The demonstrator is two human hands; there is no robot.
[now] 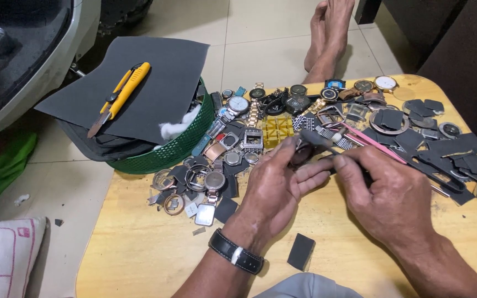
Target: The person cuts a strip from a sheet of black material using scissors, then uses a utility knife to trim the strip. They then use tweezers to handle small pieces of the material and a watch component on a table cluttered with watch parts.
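Watch part (303,148), small and dark, pinched between thumb and fingertips of left hand (274,187) above centre of wooden table (139,248); detail blurred. Right hand (385,193): fingers curled together around a thin dark tool (318,139), its tip at the part. Left wrist: black strap (236,252). Far of hands: heap of watches and cases (282,110), pink tweezers (374,143). Right: dark cut scraps (465,157). Near edge: single dark rectangular piece (301,251). Far left: green basket (186,146) overhanging table edge, covered by dark abrasive sheet (150,83) bearing yellow utility knife (120,98). Bare feet (329,33) on tiled floor beyond table.
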